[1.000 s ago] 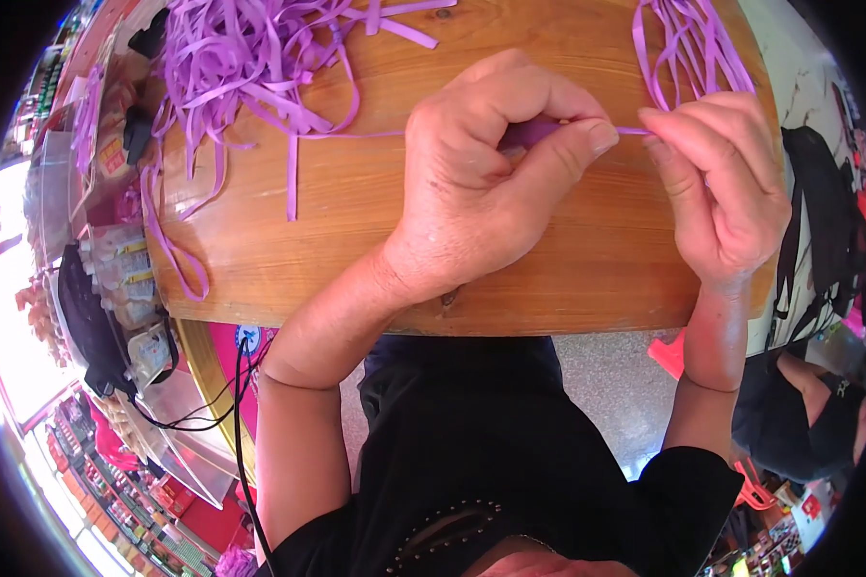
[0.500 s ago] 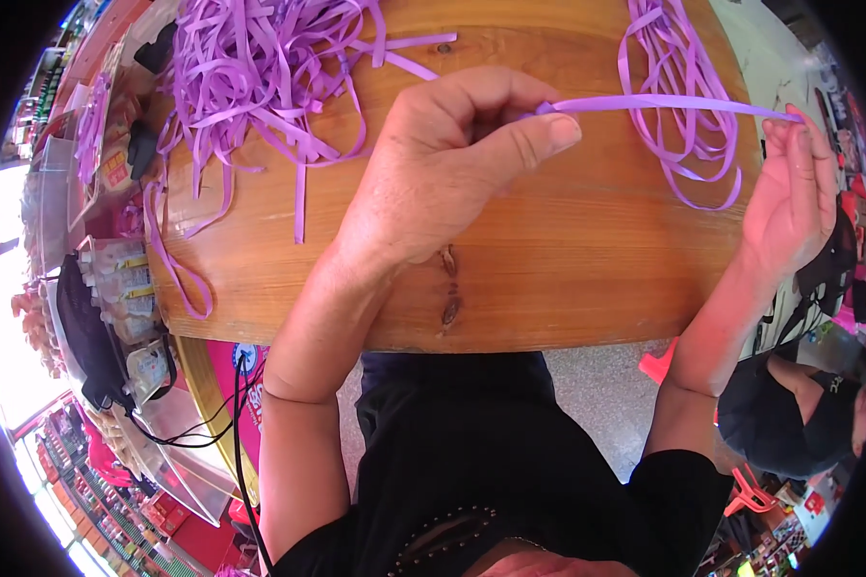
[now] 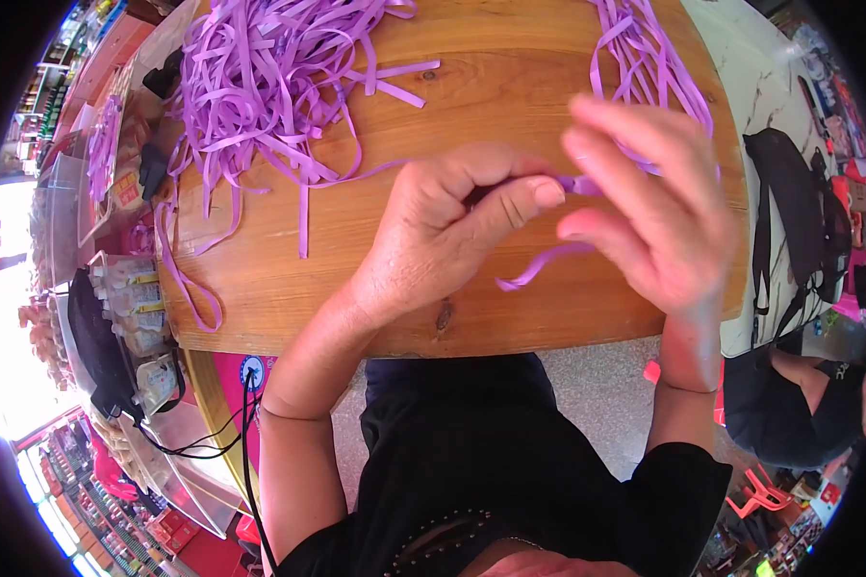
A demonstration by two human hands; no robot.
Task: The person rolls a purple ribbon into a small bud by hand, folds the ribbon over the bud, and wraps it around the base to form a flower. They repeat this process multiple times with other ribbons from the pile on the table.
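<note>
Smooth varnished wooden table (image 3: 510, 58), glossy purple plastic-looking ribbon strips (image 3: 260, 87), matt black cloth top (image 3: 491, 462)

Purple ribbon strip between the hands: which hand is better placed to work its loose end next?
Probably the right hand: the strip's free tail hangs just below its fingers, while the left hand is occupied pinching the strip.
</note>
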